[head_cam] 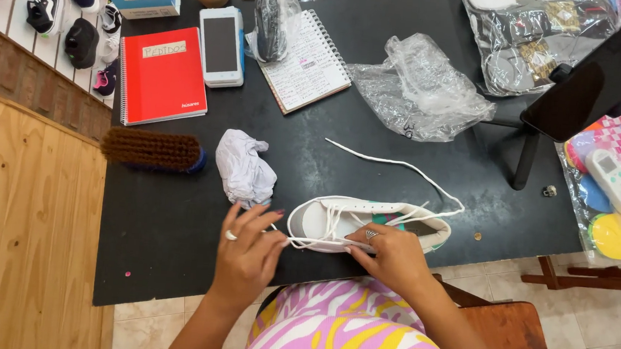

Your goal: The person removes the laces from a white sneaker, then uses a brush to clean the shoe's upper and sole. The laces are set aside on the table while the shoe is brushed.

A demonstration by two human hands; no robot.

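both hands [319, 253] pinch white shoe's [369, 223] lace [400, 164].

Shoe [365, 227] on table [172, 245], crumpled paper [246, 168] left, brush [151, 149] farther left

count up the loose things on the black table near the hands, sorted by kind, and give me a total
White sneaker under both hands, left hand and right hand on its lace: 1
Notebooks, red notebook and open spiral notebook: 2
Brush: 1
Crumpled white paper: 1
Card reader: 1
Total: 6
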